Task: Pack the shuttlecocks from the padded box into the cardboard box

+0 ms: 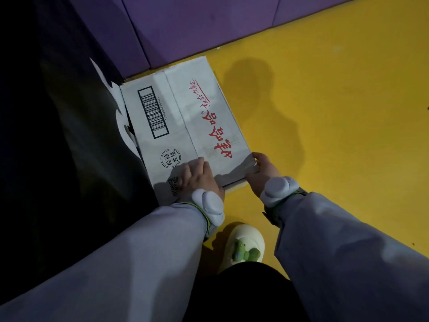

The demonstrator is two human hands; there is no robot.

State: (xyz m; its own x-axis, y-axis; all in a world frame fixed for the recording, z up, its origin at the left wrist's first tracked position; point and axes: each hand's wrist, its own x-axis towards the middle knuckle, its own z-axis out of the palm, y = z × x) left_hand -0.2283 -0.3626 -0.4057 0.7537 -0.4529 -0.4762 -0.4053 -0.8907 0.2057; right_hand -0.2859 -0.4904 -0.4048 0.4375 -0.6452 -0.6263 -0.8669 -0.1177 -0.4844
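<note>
While the cardboard box (185, 126) lies shut on the yellow floor (325, 112), left hand (197, 177) flat on its flaps, right hand (262, 168) fingers curled round its corner, she seems to be positioning it; opening comes next, and no shuttlecocks show.

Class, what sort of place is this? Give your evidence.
Probably a sports hall or play area: smooth yellow floor, purple padded wall panels, and a closed cardboard box on the floor.

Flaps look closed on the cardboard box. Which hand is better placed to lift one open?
Probably the right hand: its fingers already curl round the near right corner of the cardboard box. The left hand lies flat on top, by the centre seam.
</note>
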